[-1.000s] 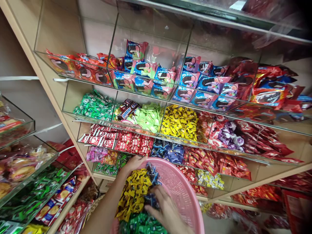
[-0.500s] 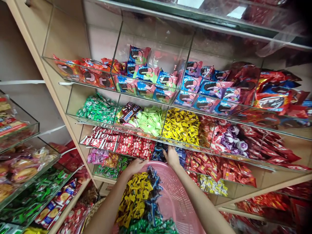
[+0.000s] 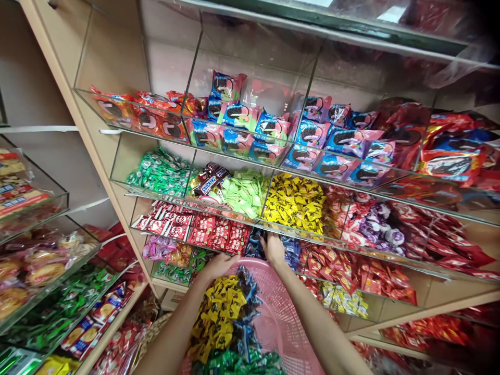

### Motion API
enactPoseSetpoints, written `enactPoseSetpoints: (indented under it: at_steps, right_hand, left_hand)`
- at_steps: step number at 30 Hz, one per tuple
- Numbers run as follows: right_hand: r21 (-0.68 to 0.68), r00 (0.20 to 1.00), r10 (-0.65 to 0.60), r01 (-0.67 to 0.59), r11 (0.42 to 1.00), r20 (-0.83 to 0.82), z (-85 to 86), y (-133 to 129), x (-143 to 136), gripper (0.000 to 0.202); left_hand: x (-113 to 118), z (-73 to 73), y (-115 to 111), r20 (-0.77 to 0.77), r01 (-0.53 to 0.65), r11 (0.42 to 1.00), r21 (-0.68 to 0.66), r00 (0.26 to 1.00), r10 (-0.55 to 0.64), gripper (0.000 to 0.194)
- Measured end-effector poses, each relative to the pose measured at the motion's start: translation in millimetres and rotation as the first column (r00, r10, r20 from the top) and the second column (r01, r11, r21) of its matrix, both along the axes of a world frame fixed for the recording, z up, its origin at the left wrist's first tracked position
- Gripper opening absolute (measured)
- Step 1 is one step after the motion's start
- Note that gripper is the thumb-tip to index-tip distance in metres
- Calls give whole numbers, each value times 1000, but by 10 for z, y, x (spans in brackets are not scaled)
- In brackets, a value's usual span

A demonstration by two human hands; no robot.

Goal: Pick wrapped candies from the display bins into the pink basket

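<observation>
A pink plastic basket [image 3: 291,312] is in front of me, with yellow-wrapped candies [image 3: 222,307], dark blue-wrapped candies [image 3: 246,338] and green-wrapped candies [image 3: 250,363] inside. My left hand [image 3: 222,264] is closed on the far rim of the basket, at its left side. Over the rim, my right hand [image 3: 274,250] reaches into a low clear bin of dark blue-wrapped candies [image 3: 292,254]. Its thumb shows at the candies, while the other fingertips are hidden under the shelf above, so what they hold cannot be made out.
Above the right hand is a bin of yellow candies [image 3: 295,203]. Red packets [image 3: 221,233] fill the bin to its left, and red-wrapped sweets [image 3: 332,265] lie to its right. Wrapped cakes [image 3: 269,127] sit higher up. Another shelf unit with clear trays [image 3: 66,203] stands at left.
The view has shifted slightly, so the shelves appear a little further right. My right hand stays at the dark blue candies, its fingers a bit further in; the left hand keeps the basket rim.
</observation>
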State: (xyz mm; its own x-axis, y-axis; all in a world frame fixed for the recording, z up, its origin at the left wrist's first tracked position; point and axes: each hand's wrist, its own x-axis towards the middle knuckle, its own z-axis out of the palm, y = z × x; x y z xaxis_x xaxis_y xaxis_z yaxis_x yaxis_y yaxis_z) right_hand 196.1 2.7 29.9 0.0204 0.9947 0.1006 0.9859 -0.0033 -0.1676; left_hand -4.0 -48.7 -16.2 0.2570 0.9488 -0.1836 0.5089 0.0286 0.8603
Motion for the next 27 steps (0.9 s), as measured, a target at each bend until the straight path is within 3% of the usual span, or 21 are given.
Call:
enactPoseSetpoints:
  at_steps: [5,10,17,21,24,27]
  right_hand:
    - [114,994,92,-85,990,-59,-11,-58,68,35]
    - [203,968,204,-173,964,-144,93,-192,131,33]
    - [334,837,386,-262,905,-387,251,-613,139,28]
    - [233,724,400,-326,916,-562,288,-1040,19,28]
    - [100,649,376,-420,902,-661,202,-1364,-90,28]
    - [23,663,348,-446,895,-663,27,-1593,-154,30]
  left_hand:
    - [9,10,-22,10,14,999,35,1000,-15,58]
    - [19,-27,-12,41,-11,999,38,999,9,58]
    - [-3,-56,9,61,-26,1000,0,998,26,59]
    - [-9,-76,21,50,-4,1000,3,999,4,61]
    - [-7,-88,23,47,7,1000,20,999,-8,60]
    - [-3,-83,16,42,13,999,31,999,-14,59]
